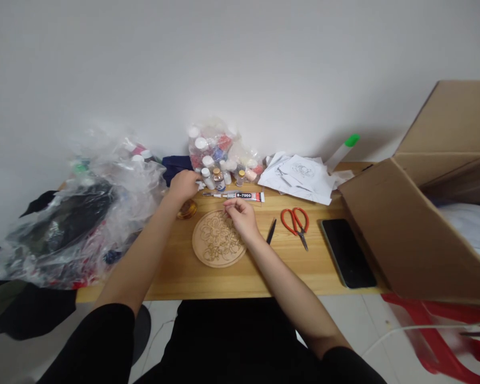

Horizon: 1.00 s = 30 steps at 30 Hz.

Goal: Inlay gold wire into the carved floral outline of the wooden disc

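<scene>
A round wooden plaque [214, 250] with a raised gold floral outline lies on the table. Over its upper right edge is my right hand [242, 217], thumb and fingers pinched together; whatever is between them is too small to make out. My left hand [185, 185] is farther back and to the left, its fingers curled and partly hidden, beside a crumpled white scrap [201, 185] and a small white-capped jar [207, 178]. Just below that hand sits a coil of golden wire [187, 209]. A B-7000 glue tube [246, 197] lies behind the plaque.
Red-handled scissors [300, 226], a black pen-like tool [271, 231] and a phone [347, 253] lie to the right. Drawn paper sheets [300, 176] and bagged jars [214, 144] line the wall. A plastic bag heap [80, 224] fills the left; a cardboard box [408, 234] stands right.
</scene>
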Tool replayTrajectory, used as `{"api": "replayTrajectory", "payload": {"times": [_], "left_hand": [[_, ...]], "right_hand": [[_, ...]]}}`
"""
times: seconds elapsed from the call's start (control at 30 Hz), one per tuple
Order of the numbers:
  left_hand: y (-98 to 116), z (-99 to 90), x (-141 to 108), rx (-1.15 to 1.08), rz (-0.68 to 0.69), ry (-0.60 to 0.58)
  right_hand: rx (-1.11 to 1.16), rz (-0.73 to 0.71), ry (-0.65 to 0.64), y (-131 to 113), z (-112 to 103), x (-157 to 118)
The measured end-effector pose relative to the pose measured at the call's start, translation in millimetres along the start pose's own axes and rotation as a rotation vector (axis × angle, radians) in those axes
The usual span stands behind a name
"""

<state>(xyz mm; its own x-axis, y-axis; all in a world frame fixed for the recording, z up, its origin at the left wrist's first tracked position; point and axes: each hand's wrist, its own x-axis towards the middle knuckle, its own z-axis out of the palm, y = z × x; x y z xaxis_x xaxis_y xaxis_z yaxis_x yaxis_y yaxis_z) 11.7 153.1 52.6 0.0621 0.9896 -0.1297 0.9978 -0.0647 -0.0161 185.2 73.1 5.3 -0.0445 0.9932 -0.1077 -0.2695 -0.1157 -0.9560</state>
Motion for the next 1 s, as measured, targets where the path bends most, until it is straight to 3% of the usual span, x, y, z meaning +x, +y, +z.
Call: {"api": "replayTrajectory", "payload": {"times": [0.47, 0.7, 1.0], "left_hand": [[-0.5, 3.5, 1.1, 0.020, 0.015, 0.060], [1.8, 5.3, -2.2, 0.023, 0.018, 0.032], [0.1, 0.4, -5.4, -0.124, 0.037, 0.064]], "right_hand": [[-0.015, 0.002, 0.001, -0.5, 0.2, -0.4], [-0.015, -0.002, 0.003, -0.3, 0.2, -0.5], [-0.016, -0.005, -0.005, 0.6, 0.6, -1.3]]}}
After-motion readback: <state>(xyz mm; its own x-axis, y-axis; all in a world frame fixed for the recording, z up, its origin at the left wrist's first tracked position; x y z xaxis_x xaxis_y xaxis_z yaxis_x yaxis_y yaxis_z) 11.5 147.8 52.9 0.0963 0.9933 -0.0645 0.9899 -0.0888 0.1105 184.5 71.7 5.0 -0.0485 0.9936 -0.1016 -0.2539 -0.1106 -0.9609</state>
